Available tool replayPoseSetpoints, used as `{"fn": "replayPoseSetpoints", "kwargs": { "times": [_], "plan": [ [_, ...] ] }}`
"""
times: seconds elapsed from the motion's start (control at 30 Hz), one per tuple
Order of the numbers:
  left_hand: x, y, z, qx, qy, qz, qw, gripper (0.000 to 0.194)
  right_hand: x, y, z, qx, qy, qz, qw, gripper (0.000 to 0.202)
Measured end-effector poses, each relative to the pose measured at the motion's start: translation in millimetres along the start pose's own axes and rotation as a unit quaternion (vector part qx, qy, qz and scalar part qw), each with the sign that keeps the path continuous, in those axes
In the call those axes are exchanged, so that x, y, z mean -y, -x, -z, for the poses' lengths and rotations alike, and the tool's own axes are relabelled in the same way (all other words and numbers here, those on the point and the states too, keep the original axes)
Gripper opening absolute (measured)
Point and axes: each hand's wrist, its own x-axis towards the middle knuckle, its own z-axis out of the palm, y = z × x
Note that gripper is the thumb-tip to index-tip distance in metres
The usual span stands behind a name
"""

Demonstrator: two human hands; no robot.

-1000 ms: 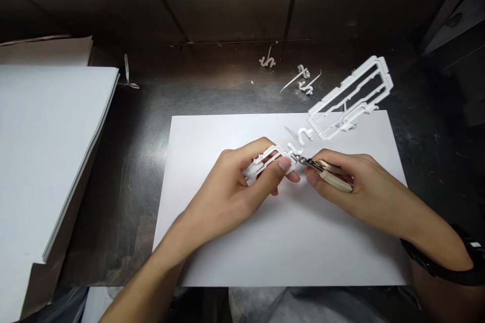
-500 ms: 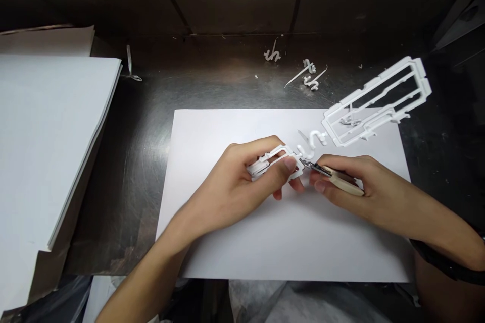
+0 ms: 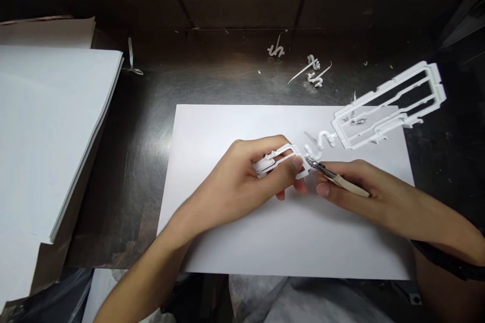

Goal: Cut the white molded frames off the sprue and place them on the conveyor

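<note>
My left hand (image 3: 250,176) is closed on a small white plastic frame (image 3: 282,154), thumb on top near its right end. A curly white connector (image 3: 320,145) joins this piece to a larger white plastic frame (image 3: 390,106), which sticks out up and to the right, held by nothing else. In my right hand (image 3: 356,186) are cutting pliers (image 3: 337,177) with cream handles. Their metal tips touch or nearly touch the joint between the small frame and the connector. Both hands are above a white sheet (image 3: 212,242).
The sheet lies on a dark metal table (image 3: 125,161). Several curled white scraps (image 3: 314,78) are scattered behind it. A stack of large white sheets (image 3: 49,126) stands at the left on a box. A metal wall rises at the back.
Both hands, the pliers and the white frames have shifted slightly right in view. The large frame is a little further right. The view itself has moved slightly too.
</note>
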Motion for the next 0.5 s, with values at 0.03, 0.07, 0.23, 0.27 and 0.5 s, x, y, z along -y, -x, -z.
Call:
{"fn": "replayPoseSetpoints", "kwargs": {
  "times": [0.03, 0.07, 0.23, 0.27, 0.5],
  "plan": [
    [1, 0, 0.1, -0.005, -0.016, -0.007, 1.000, 0.023, -1, -1, -1, 0.020, 0.025, 0.003, 0.999, 0.039],
    [2, 0, 0.2, -0.012, -0.038, -0.015, 0.999, 0.022, -2, -2, -3, 0.026, 0.060, 0.011, 0.998, 0.038],
    [9, -2, 0.1, -0.052, -0.138, -0.073, 0.986, 0.017, -14, -10, -10, -0.077, 0.199, 0.089, 0.973, 0.029],
    [10, -2, 0.0, -0.052, -0.142, -0.082, 0.985, 0.017, -16, -11, -10, -0.083, 0.207, 0.103, 0.969, 0.028],
    [12, 0, -0.4, -0.042, -0.168, -0.120, 0.978, 0.016, -21, -13, -7, -0.122, 0.268, 0.176, 0.939, 0.024]
  ]
}}
